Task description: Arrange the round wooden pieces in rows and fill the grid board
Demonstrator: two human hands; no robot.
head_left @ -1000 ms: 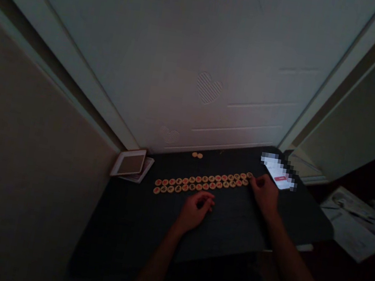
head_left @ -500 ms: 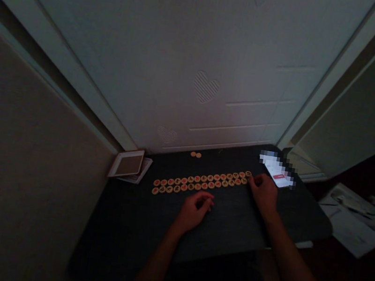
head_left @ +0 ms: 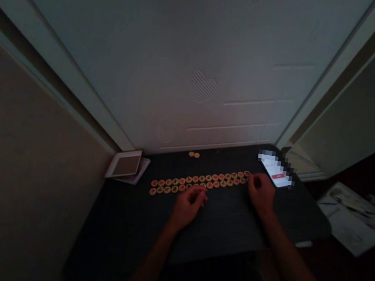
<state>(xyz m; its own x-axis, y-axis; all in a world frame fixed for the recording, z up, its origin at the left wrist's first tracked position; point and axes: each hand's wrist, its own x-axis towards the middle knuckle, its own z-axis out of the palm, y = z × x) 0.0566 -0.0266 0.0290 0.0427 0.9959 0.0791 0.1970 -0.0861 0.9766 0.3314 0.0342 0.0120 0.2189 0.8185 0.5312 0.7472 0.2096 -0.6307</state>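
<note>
Discs [head_left: 202, 179] lie on the table [head_left: 223, 227] in two parallel rows, long axis aimed at the phone [head_left: 278, 175]. Right hand [head_left: 262, 193], fingers bent, is beside the phone end; left hand [head_left: 187, 207] curls farther from the phone. I cannot tell whether either grips.

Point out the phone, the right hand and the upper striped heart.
Phone [head_left: 274, 169]: head view, on its lit screen.
Right hand [head_left: 262, 193]: head view, back of hand.
Upper striped heart [head_left: 203, 86]: head view, middle.
</note>
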